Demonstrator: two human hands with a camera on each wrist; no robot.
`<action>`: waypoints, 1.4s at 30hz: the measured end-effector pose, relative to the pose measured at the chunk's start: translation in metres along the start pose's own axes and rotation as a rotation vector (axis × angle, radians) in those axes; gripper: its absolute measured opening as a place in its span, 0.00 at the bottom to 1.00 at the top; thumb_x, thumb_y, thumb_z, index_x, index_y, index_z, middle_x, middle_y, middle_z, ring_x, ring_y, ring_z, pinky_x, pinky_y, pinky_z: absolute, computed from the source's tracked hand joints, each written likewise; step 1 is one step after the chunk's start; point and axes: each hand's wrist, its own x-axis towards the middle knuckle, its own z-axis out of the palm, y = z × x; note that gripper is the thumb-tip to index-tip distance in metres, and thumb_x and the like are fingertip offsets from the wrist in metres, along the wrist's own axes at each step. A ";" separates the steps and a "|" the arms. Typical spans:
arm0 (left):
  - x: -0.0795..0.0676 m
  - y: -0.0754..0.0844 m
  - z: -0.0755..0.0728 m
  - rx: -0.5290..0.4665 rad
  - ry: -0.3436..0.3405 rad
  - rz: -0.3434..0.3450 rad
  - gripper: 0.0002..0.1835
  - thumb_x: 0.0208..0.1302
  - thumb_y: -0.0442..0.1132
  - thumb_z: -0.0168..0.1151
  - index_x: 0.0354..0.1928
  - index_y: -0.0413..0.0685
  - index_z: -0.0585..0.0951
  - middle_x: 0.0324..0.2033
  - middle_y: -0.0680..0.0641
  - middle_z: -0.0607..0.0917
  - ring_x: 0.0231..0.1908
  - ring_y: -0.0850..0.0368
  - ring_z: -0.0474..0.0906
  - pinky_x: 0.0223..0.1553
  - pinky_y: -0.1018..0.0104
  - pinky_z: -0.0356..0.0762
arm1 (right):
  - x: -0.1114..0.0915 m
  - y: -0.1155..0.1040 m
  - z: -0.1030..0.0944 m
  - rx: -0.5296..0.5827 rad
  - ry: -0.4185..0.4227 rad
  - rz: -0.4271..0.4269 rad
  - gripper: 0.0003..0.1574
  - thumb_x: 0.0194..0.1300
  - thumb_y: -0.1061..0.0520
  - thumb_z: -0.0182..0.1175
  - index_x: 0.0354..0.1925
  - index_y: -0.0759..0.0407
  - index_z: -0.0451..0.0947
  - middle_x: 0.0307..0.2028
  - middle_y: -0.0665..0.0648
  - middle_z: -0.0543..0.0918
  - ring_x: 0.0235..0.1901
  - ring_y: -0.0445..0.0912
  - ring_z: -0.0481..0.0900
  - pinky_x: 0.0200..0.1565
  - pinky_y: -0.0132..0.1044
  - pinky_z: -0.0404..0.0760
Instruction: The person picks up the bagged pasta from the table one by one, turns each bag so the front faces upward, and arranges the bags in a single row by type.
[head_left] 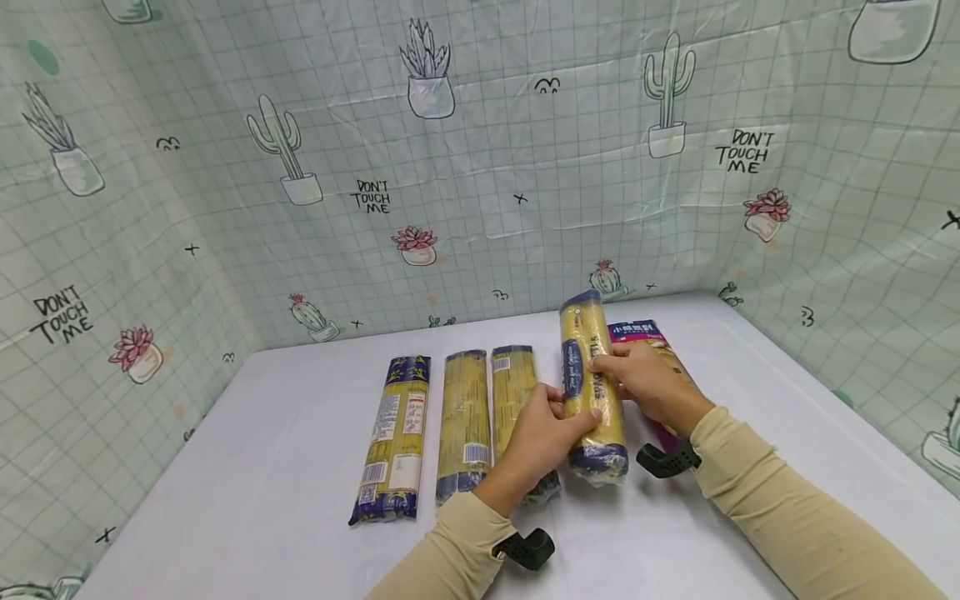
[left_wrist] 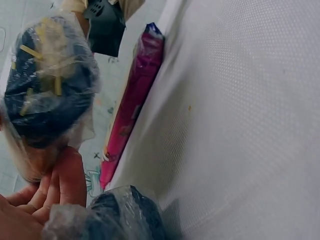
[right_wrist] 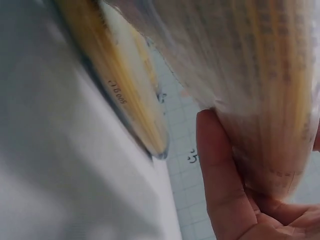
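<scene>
A clear-wrapped packet of spaghetti (head_left: 592,325) with blue ends is held up off the table, tilted, by both hands. My left hand (head_left: 542,433) grips its lower left side, thumb across the front. On its right side, higher up, my right hand (head_left: 656,379) grips it with the thumb on the printed face. From below, the left wrist view shows the packet's blue end (left_wrist: 50,85) with loose yellow bits inside the wrap. Fingers (right_wrist: 222,170) curl under the packet in the right wrist view. A spaghetti packet (head_left: 513,375) lies partly hidden behind my left hand.
Two more pasta packets lie to the left, one with a barcode (head_left: 465,400) and one with blue patterned ends (head_left: 397,425). A pink and blue pasta bag (head_left: 637,331) lies behind my right hand. The white table (head_left: 292,467) meets a printed curtain (head_left: 480,167) at the back.
</scene>
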 end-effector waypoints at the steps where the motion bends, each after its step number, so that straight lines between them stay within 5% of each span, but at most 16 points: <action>1: 0.000 0.000 0.000 -0.007 0.004 -0.011 0.25 0.60 0.51 0.72 0.49 0.45 0.70 0.33 0.48 0.78 0.31 0.59 0.78 0.31 0.67 0.77 | 0.000 -0.001 0.000 0.011 0.003 0.004 0.33 0.68 0.58 0.59 0.63 0.78 0.67 0.50 0.67 0.80 0.40 0.44 0.81 0.42 0.37 0.83; 5: 0.001 0.001 -0.001 -0.064 0.002 -0.058 0.26 0.64 0.55 0.67 0.52 0.46 0.72 0.34 0.48 0.76 0.30 0.58 0.75 0.29 0.66 0.73 | -0.001 -0.003 0.000 0.055 0.006 0.019 0.35 0.70 0.58 0.57 0.67 0.78 0.63 0.58 0.71 0.75 0.46 0.45 0.80 0.47 0.37 0.82; 10: 0.004 -0.001 -0.005 -0.235 -0.107 -0.157 0.26 0.69 0.59 0.56 0.52 0.43 0.78 0.35 0.47 0.81 0.29 0.58 0.77 0.26 0.67 0.75 | -0.002 -0.002 -0.002 0.073 0.009 0.026 0.36 0.71 0.58 0.56 0.69 0.78 0.60 0.59 0.71 0.73 0.47 0.45 0.78 0.48 0.35 0.81; 17: 0.006 0.002 -0.011 -0.343 -0.256 -0.192 0.20 0.65 0.48 0.59 0.50 0.39 0.80 0.39 0.46 0.83 0.36 0.57 0.79 0.34 0.67 0.77 | -0.003 -0.003 -0.004 0.113 0.012 0.034 0.36 0.70 0.59 0.54 0.69 0.79 0.59 0.61 0.73 0.71 0.48 0.46 0.78 0.49 0.34 0.80; 28: 0.005 0.003 -0.009 -0.245 -0.212 -0.146 0.20 0.62 0.39 0.63 0.54 0.37 0.79 0.39 0.46 0.82 0.37 0.56 0.78 0.35 0.66 0.78 | -0.003 -0.002 -0.005 0.150 0.005 0.048 0.37 0.68 0.60 0.53 0.68 0.80 0.59 0.58 0.70 0.74 0.44 0.43 0.79 0.47 0.32 0.81; 34: 0.004 0.002 -0.006 -0.235 -0.161 -0.141 0.19 0.60 0.37 0.66 0.52 0.36 0.79 0.37 0.46 0.84 0.35 0.57 0.78 0.33 0.67 0.78 | -0.002 -0.002 -0.009 0.186 -0.052 0.026 0.33 0.68 0.63 0.51 0.65 0.83 0.59 0.45 0.60 0.81 0.41 0.43 0.82 0.45 0.35 0.82; 42: 0.004 0.002 -0.007 -0.250 -0.179 -0.105 0.17 0.65 0.35 0.66 0.53 0.35 0.77 0.36 0.45 0.86 0.34 0.57 0.83 0.35 0.66 0.81 | 0.000 -0.005 -0.013 0.159 -0.102 0.001 0.32 0.70 0.62 0.50 0.64 0.84 0.61 0.41 0.56 0.83 0.39 0.42 0.81 0.43 0.36 0.83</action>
